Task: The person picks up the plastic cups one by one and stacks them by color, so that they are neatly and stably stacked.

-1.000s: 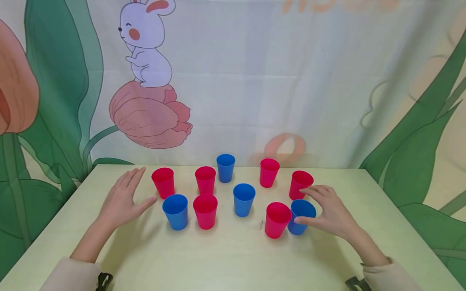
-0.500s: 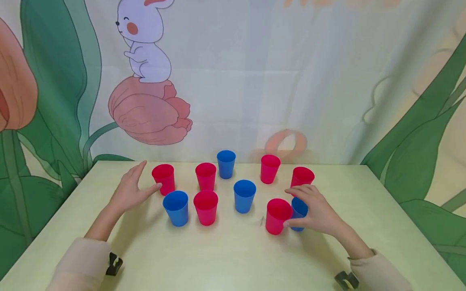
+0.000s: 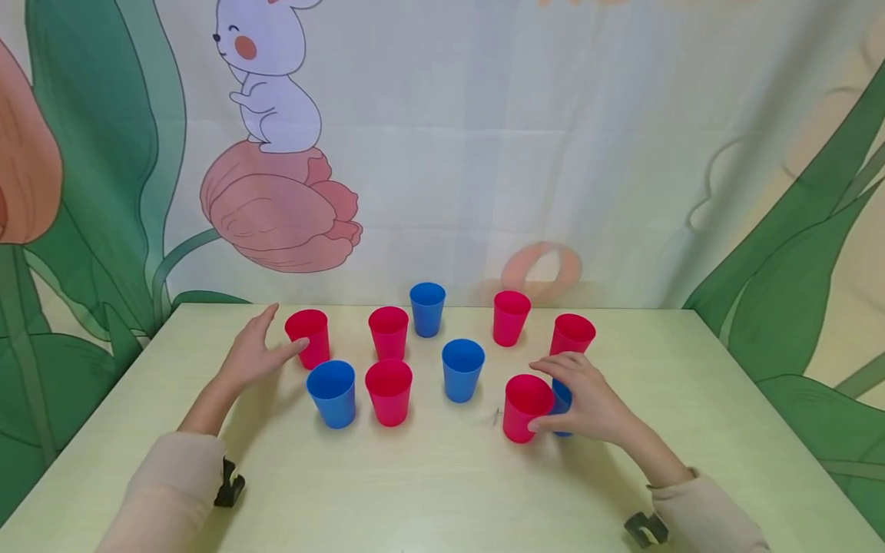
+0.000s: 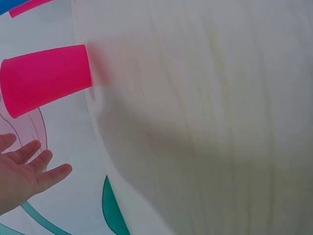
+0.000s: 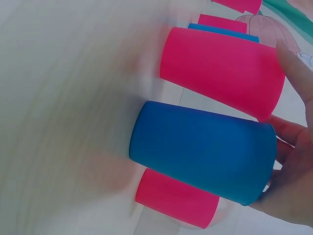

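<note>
My left hand [image 3: 256,355] hovers beside the far-left red cup [image 3: 314,349], its fingers spread. In the left wrist view that hand [image 4: 27,178] is apart from the red cup [image 4: 46,78]. On the other side, my right hand [image 3: 588,399] reaches over the right-hand blue cup [image 3: 562,407], mostly hidden behind it. Its thumb is at the rim of the front right red cup [image 3: 522,418]; whether they touch is unclear. In the right wrist view the fingers extend behind the blue cup [image 5: 203,149], with the thumb by the red cup [image 5: 222,71].
More upright cups stand about: blue ones front left [image 3: 333,399], centre [image 3: 462,376] and at the back [image 3: 427,315]; red ones at front [image 3: 389,399], middle back [image 3: 389,338], back right [image 3: 510,322] and far right [image 3: 572,334]. A printed curtain [image 3: 442,153] hangs behind the table [image 3: 415,491].
My right hand has moved left, from the blue cup to the front right red cup's rim. My left hand has come right, closer to the far-left red cup. The cups stay put.
</note>
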The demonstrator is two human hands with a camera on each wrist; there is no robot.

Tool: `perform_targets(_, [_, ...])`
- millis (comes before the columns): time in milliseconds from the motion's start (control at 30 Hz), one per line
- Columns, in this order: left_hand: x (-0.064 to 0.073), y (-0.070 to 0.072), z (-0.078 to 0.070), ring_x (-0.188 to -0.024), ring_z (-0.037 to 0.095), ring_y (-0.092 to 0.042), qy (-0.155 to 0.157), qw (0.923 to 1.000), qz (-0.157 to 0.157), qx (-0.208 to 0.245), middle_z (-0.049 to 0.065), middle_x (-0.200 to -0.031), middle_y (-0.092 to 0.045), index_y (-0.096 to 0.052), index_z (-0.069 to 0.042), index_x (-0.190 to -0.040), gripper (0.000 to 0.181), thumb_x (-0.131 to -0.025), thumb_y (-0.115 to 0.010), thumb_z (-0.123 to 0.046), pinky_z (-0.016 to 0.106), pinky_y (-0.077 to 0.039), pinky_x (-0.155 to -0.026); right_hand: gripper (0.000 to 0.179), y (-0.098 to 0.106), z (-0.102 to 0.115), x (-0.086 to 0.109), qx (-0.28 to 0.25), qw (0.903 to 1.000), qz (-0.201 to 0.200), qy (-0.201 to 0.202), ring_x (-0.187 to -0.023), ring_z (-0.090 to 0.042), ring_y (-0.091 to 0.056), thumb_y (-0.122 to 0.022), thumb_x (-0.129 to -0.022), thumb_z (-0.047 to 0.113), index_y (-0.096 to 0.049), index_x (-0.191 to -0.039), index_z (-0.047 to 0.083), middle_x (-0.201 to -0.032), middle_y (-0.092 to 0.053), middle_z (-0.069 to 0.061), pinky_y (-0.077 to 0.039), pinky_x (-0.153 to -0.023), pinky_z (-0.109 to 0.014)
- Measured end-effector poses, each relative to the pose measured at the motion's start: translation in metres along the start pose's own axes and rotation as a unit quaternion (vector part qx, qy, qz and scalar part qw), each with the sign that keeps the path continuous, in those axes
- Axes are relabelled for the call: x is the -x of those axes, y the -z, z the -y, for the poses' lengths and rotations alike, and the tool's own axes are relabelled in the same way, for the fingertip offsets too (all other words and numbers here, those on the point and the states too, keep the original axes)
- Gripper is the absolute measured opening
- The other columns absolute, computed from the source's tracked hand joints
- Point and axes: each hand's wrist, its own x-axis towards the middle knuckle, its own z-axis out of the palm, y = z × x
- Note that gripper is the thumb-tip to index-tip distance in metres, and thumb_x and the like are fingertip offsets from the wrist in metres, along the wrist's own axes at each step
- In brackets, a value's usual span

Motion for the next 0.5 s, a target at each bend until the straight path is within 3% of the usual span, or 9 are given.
perform_targets(267, [-0.0034,-0.0034,0.0025,-0.127,0.049,-0.025,0.012,0.9993,0.009,0.033,0.03,-0.142,-0.024,-0.007,-0.001,-0.146,0.09,-0.086,-0.06,-0.041,0.06,-0.037,-0.092,0.072,-0.0005,0.0002,-0.0001,0.006,1.0,0.004,-0.006,-0.112,-0.03,-0.044,-0.083,-0.061,0.041,-0.059,-0.119,0.006,-0.116,-0.057,-0.01,-0.038,-0.089,-0.056])
perform_targets(500, [-0.0078,-0.0065,0.0038,-0.125,0.048,-0.028,0.019,0.999,0.021,0.035,0.03,-0.139,-0.028,-0.015,0.001,-0.145,0.083,-0.087,-0.058,-0.041,0.059,-0.039,-0.091,0.068,-0.0011,0.0,-0.0002,0.008,0.9999,0.005,-0.009,-0.111,-0.03,-0.043,-0.083,-0.061,0.038,-0.06,-0.117,0.007,-0.114,-0.058,-0.01,-0.037,-0.088,-0.057])
